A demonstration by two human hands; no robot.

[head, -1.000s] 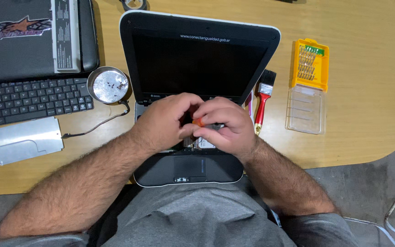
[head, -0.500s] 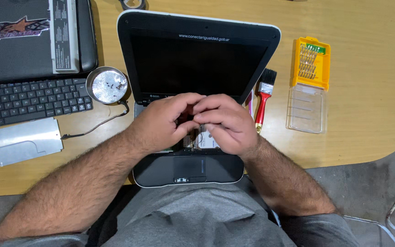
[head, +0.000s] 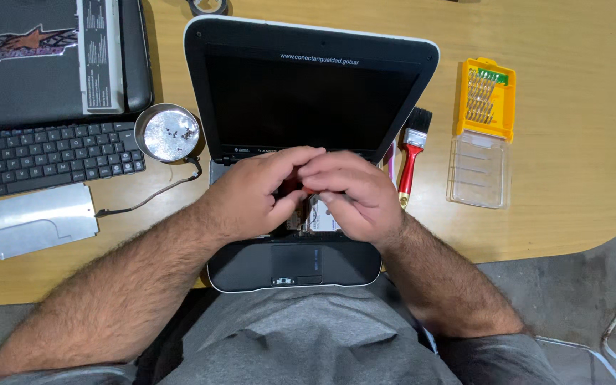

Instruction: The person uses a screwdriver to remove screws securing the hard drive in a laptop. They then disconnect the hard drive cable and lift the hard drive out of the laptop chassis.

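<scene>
Left of the hands lay a keyboard (head: 44,153) and a metal dish (head: 167,132). The left hand (head: 254,192) and right hand (head: 351,196) met, fingers curled, over the open laptop (head: 308,93), pinching a small orange tool (head: 309,188) between them. Right of them lay a brush (head: 411,153) and bit case (head: 485,128).

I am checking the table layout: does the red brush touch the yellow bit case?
Apart. The head view shows bare wooden table between the brush and the bit case, a plain gap along the whole length.
</scene>
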